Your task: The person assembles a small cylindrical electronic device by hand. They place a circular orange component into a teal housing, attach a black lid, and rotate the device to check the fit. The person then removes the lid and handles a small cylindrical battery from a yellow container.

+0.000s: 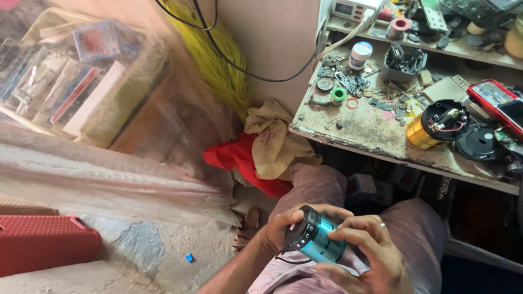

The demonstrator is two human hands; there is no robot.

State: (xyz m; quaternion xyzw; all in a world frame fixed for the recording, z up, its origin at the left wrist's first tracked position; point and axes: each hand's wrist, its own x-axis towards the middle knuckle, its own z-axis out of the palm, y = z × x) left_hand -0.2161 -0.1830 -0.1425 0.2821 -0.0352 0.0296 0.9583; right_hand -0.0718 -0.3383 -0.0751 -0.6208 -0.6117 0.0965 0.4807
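The left hand [279,227] is wrapping around the black end of a small cylindrical speaker [315,242], fingers curled over its top, while the right hand [366,251] is pinching the teal body from the other side, thumb and fingertips pressing its wall. Both hands are grasping it firmly, and the speaker is lying tilted above the person's lap, well below the workbench [370,130].

The main hazard, as I judge it, is a slip: nothing is supporting the speaker but the fingers, and the dusty concrete floor [163,256] is lying off to the side of the knees, so a loosened grip could be sending it rolling off the thigh. A thin dark cord seems to be hanging under the left wrist, though the view is too blurred there to be sure; if it is attached, a tug could be straining it.

The speaker is looking glossy, with a metallic teal barrel and a black end cap carrying small pale markings. On the bench, a gold cylindrical speaker [436,126] is sitting opened, wires showing, beside a black round cover [479,142].
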